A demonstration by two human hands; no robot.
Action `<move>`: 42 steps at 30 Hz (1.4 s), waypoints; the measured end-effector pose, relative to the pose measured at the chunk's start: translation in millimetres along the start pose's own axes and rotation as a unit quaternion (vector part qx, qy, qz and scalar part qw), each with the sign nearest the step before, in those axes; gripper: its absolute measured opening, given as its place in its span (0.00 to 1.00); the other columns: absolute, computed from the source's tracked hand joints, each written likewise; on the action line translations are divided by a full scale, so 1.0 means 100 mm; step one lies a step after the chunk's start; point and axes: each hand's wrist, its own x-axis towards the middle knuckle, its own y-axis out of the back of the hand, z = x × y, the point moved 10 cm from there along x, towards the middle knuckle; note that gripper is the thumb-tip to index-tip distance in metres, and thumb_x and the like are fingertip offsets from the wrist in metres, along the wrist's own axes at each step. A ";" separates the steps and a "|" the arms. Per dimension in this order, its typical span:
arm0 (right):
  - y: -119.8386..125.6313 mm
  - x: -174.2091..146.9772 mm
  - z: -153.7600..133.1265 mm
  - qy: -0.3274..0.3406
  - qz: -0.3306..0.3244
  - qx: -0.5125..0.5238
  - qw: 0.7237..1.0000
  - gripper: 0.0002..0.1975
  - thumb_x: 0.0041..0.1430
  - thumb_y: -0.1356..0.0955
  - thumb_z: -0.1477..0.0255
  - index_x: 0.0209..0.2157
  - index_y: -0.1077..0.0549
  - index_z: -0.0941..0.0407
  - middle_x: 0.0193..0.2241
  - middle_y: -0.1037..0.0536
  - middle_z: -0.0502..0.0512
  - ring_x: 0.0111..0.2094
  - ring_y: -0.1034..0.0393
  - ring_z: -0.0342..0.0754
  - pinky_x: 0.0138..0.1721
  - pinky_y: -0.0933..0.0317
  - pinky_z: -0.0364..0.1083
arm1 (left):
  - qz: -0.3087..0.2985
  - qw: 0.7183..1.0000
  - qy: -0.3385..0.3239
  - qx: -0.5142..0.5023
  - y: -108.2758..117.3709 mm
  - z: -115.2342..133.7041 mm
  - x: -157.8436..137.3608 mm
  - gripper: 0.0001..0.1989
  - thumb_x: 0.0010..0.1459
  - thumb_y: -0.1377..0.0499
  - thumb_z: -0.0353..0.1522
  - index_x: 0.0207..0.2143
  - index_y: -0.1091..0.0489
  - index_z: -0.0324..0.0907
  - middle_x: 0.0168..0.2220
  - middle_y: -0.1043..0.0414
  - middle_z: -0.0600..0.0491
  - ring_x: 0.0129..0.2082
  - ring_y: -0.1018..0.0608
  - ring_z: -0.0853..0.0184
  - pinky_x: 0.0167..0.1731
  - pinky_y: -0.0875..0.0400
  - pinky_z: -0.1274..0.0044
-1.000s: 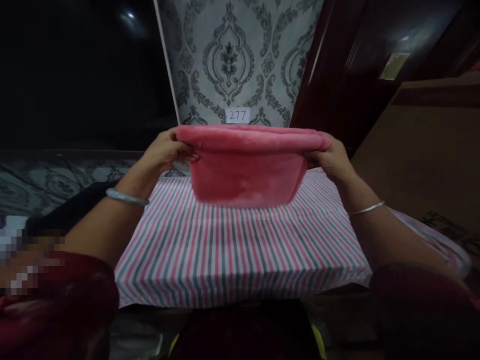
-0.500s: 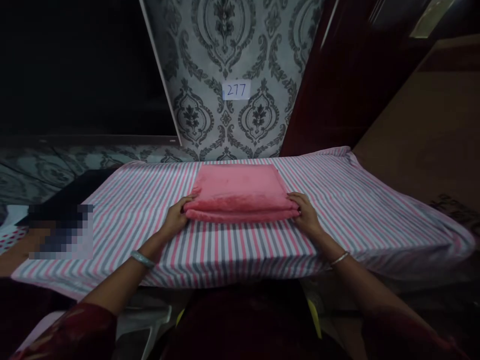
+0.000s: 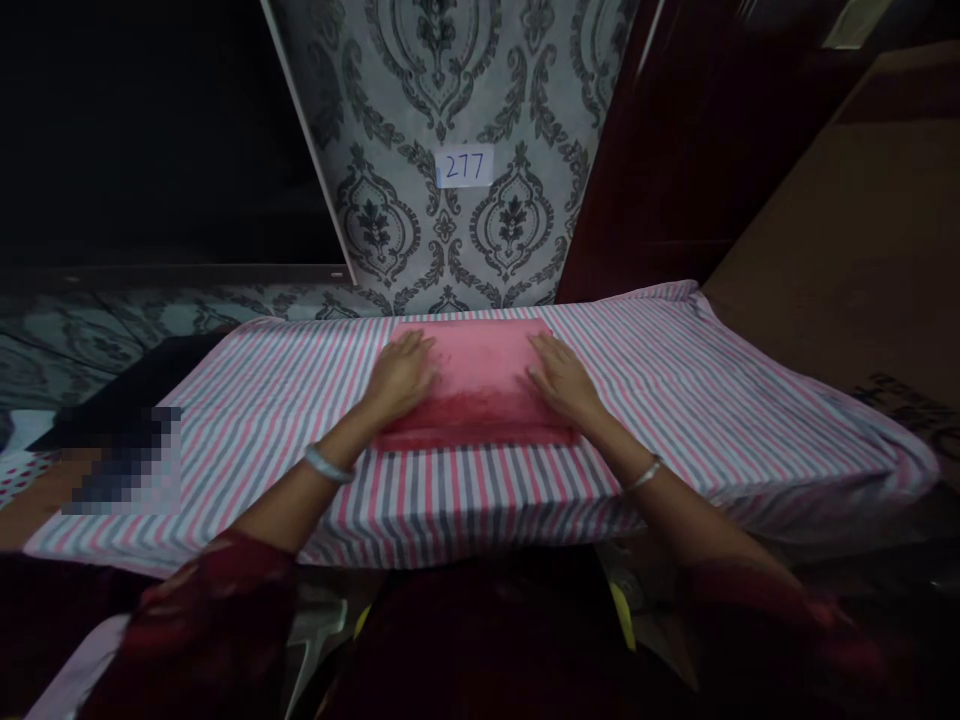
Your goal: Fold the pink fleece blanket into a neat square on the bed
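A folded pink plush cloth, like a small blanket, lies on the striped tablecloth in front of me. Its folded edge faces me, with a darker brushed patch just behind that edge. Over its left part rests my left hand, palm down with the fingers stretched out. My right hand lies likewise on its right part, fingers apart and a little blurred. Neither hand grips anything. Each wrist wears a bangle.
A person's arm reaches in at the table's left, partly pixelated. Behind the table are a patterned wall with a paper marked 277 and a dark screen. A large cardboard box stands at the right.
Both hands have let go of the cloth's near side corners and moved inward and away from me onto its top. The cloth looks flatter.
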 end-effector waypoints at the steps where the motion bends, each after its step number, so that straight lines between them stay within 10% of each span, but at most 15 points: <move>1: -0.13 0.13 -0.14 -0.012 -0.034 -0.018 0.999 0.29 0.70 0.40 0.61 0.69 0.39 0.55 0.69 0.41 0.63 0.70 0.49 0.61 0.67 0.52 0.63 | -0.023 1.000 -0.001 0.017 -0.11 0.17 0.12 0.31 0.66 0.48 0.40 0.67 0.39 0.35 0.71 0.47 0.38 0.72 0.44 0.50 0.69 0.50 0.55; 6: -0.74 0.13 -0.46 -0.041 -0.156 -0.081 0.984 0.27 0.72 0.42 0.65 0.70 0.40 0.49 0.72 0.49 0.57 0.72 0.58 0.66 0.66 0.61 0.71 | -0.128 0.990 0.014 0.054 -0.84 0.56 0.14 0.33 0.69 0.53 0.46 0.71 0.46 0.40 0.73 0.55 0.38 0.73 0.51 0.48 0.68 0.57 0.47; 11: -0.91 -0.10 -0.40 -0.028 -0.147 -0.091 0.985 0.28 0.71 0.41 0.65 0.70 0.41 0.48 0.73 0.49 0.55 0.72 0.59 0.64 0.68 0.63 0.69 | -0.094 0.993 0.003 0.068 -1.08 0.48 -0.08 0.33 0.69 0.54 0.47 0.71 0.47 0.45 0.74 0.57 0.41 0.74 0.52 0.48 0.67 0.56 0.45; 20: -0.85 0.01 -0.42 -0.044 -0.176 -0.084 0.980 0.27 0.72 0.40 0.64 0.70 0.41 0.49 0.72 0.47 0.55 0.72 0.56 0.63 0.67 0.59 0.67 | -0.136 0.989 0.019 0.046 -0.95 0.48 -0.02 0.31 0.69 0.52 0.45 0.71 0.45 0.45 0.74 0.54 0.42 0.73 0.50 0.50 0.68 0.55 0.47; 26: -0.66 -0.03 0.02 -0.124 -0.167 -0.120 0.971 0.28 0.72 0.40 0.59 0.69 0.39 0.51 0.72 0.48 0.62 0.72 0.57 0.65 0.65 0.56 0.70 | -0.110 0.986 0.101 0.078 -0.59 0.01 -0.08 0.30 0.70 0.54 0.45 0.69 0.42 0.43 0.72 0.51 0.38 0.73 0.48 0.45 0.65 0.55 0.43; 34: -0.64 -0.21 0.18 -0.163 -0.080 -0.077 0.980 0.30 0.70 0.39 0.60 0.70 0.42 0.52 0.73 0.51 0.60 0.73 0.60 0.63 0.65 0.50 0.67 | -0.077 0.980 0.156 0.099 -0.75 -0.26 -0.33 0.31 0.69 0.52 0.43 0.70 0.44 0.43 0.73 0.55 0.36 0.73 0.52 0.42 0.62 0.47 0.43; 39: -0.45 -0.38 0.67 -0.311 -0.011 0.026 0.950 0.34 0.68 0.38 0.62 0.70 0.44 0.64 0.67 0.38 0.71 0.65 0.39 0.59 0.63 0.42 0.55 | -0.031 0.979 0.200 -0.019 -0.55 -0.61 -0.34 0.37 0.65 0.52 0.46 0.69 0.44 0.32 0.73 0.56 0.30 0.72 0.47 0.44 0.64 0.42 0.52; 42: -0.43 -0.53 0.87 -0.366 -0.024 0.081 0.927 0.32 0.68 0.38 0.60 0.68 0.40 0.61 0.60 0.28 0.68 0.59 0.31 0.58 0.59 0.37 0.54 | 0.006 0.949 0.296 -0.106 -0.49 -1.09 -0.46 0.43 0.59 0.49 0.49 0.67 0.41 0.27 0.64 0.37 0.29 0.64 0.32 0.45 0.62 0.35 0.57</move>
